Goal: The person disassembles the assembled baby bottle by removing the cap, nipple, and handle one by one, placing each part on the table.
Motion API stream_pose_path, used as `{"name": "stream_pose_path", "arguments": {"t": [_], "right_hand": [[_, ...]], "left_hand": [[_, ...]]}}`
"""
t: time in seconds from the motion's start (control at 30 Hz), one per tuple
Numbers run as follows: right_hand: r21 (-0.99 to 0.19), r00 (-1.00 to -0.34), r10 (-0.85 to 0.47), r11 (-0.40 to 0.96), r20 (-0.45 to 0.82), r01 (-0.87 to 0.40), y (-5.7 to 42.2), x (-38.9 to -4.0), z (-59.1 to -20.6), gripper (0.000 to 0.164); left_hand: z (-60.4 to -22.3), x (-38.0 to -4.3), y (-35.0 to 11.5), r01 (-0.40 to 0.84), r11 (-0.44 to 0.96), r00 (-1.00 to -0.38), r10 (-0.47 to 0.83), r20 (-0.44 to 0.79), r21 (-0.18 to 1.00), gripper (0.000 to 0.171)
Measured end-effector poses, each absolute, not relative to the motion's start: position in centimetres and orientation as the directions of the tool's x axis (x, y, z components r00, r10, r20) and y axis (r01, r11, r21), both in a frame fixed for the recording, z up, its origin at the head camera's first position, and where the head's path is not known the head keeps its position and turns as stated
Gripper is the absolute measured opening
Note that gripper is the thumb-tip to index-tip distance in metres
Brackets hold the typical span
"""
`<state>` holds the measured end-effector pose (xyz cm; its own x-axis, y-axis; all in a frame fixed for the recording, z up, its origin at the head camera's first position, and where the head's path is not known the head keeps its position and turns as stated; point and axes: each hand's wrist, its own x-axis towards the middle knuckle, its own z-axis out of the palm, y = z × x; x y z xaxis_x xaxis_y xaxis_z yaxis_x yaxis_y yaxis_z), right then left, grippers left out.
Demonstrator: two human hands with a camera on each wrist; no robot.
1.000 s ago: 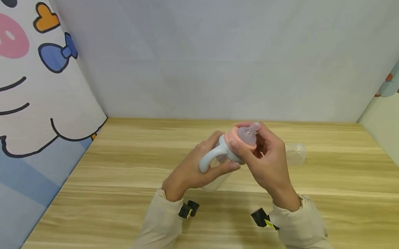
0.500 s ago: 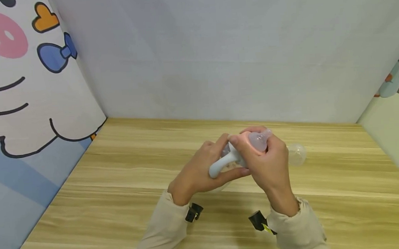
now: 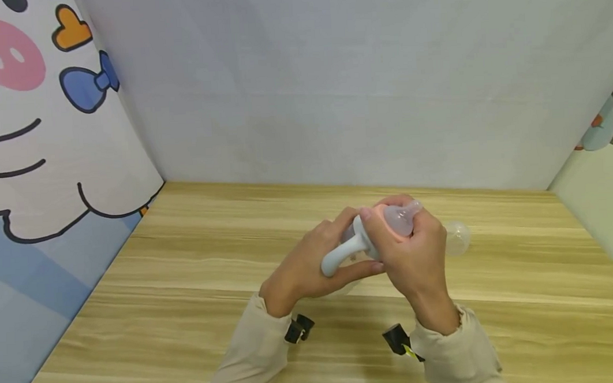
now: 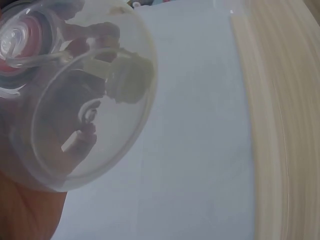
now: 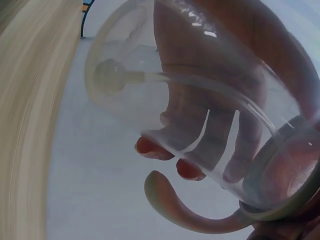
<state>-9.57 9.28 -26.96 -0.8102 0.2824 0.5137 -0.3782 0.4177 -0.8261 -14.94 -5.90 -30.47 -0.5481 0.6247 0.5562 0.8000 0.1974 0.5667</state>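
Observation:
A clear baby bottle point(image 5: 200, 125) is held tilted above the table, its nipple point(image 3: 400, 220) pointing up and right. My left hand point(image 3: 307, 266) grips the bottle's clear body, fingers wrapped around it. My right hand point(image 3: 418, 258) grips the pink collar point(image 3: 382, 213) below the nipple, its thumb lying across the collar near the pale blue handle point(image 3: 343, 256). Inside the bottle, a straw ends in a round weight point(image 5: 111, 77). In the left wrist view, the bottle's round base point(image 4: 90, 150) faces the camera. The bottle appears to hold no liquid.
A clear domed cap point(image 3: 457, 238) lies on the wooden table point(image 3: 177, 314), just right of my right hand. A pale wall sheet point(image 3: 333, 97) rises behind the table. Cartoon-printed panels point(image 3: 52, 199) stand at the sides.
Both hands have shifted slightly right and down with the bottle. My right hand has turned on the collar, its thumb now further left. Over the last half second little has moved.

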Motion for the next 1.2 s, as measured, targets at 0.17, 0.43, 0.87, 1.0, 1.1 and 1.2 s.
{"name": "stream_pose_path", "arguments": {"t": [0.17,0.43,0.87,1.0,1.1,1.2], "right_hand": [[-0.813,-0.801,0.271,0.424,0.534,-0.399,9.6,-9.6,-27.0,0.014],[-0.781,-0.787,0.212,0.424,0.579,-0.459,10.1,-10.1,-27.1,0.014],[-0.759,-0.765,0.160,0.361,0.624,-0.543,10.8,-10.3,-27.1,0.011],[-0.751,-0.766,0.128,0.351,0.630,-0.559,10.9,-10.1,-27.0,0.010],[-0.739,-0.760,0.104,0.350,0.641,-0.576,11.0,-10.1,-26.9,0.009],[-0.723,-0.750,0.042,0.305,0.660,-0.619,11.1,-10.0,-26.9,0.006]], "left_hand": [[-30.5,-15.0,-5.8,0.768,0.141,-0.548,0.648,0.529,0.624,0.054],[-30.5,-15.1,-5.9,0.717,0.051,-0.533,0.682,0.500,0.695,0.049],[-30.7,-15.6,-5.5,0.655,-0.098,-0.453,0.742,0.494,0.749,0.035],[-30.7,-15.5,-5.6,0.599,-0.150,-0.440,0.759,0.480,0.787,0.049],[-30.5,-15.4,-5.7,0.562,-0.179,-0.422,0.778,0.466,0.808,0.053],[-30.4,-15.4,-5.9,0.485,-0.225,-0.382,0.815,0.436,0.845,0.063]]}}
